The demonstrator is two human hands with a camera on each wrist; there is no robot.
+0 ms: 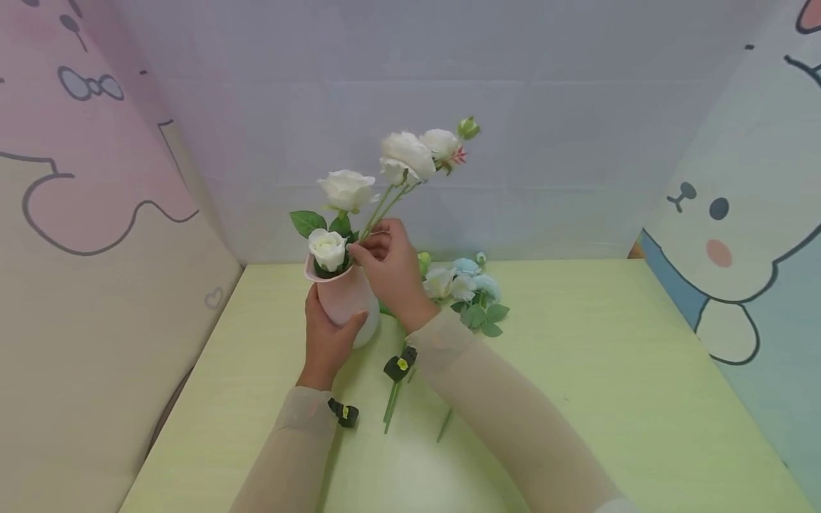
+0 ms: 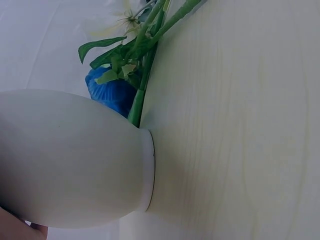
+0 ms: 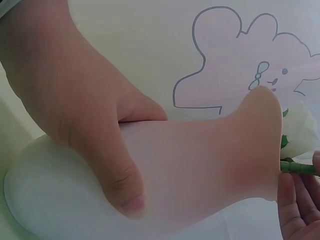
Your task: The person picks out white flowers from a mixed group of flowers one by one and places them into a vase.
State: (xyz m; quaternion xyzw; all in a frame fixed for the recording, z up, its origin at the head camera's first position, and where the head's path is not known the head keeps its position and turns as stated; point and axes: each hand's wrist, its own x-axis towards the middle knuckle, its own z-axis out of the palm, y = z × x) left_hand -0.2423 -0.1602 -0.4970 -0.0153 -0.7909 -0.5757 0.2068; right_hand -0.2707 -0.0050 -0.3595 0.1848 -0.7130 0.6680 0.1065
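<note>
My left hand [image 1: 326, 335] grips the body of a pale pink-white vase [image 1: 346, 293], thumb across its front. Two white artificial roses stand at the mouth, a low rose [image 1: 328, 249] and a taller rose [image 1: 347, 189], with green leaves around them. My right hand [image 1: 393, 269] pinches green stems [image 1: 378, 211] just above the rim. These lead up and right to white flowers [image 1: 407, 157] and a green bud [image 1: 469, 128]. In the right wrist view, a green stem [image 3: 297, 167] crosses the vase's rim between the right hand's fingers. Stem ends inside the vase are hidden.
Behind the right forearm, white and light-blue artificial flowers [image 1: 485, 286] with leaves lie on the pale table [image 1: 577, 399]. Their stems [image 1: 392, 406] point toward the front. A bright blue flower [image 2: 111, 90] lies behind the vase in the left wrist view. Printed cloth walls enclose the table.
</note>
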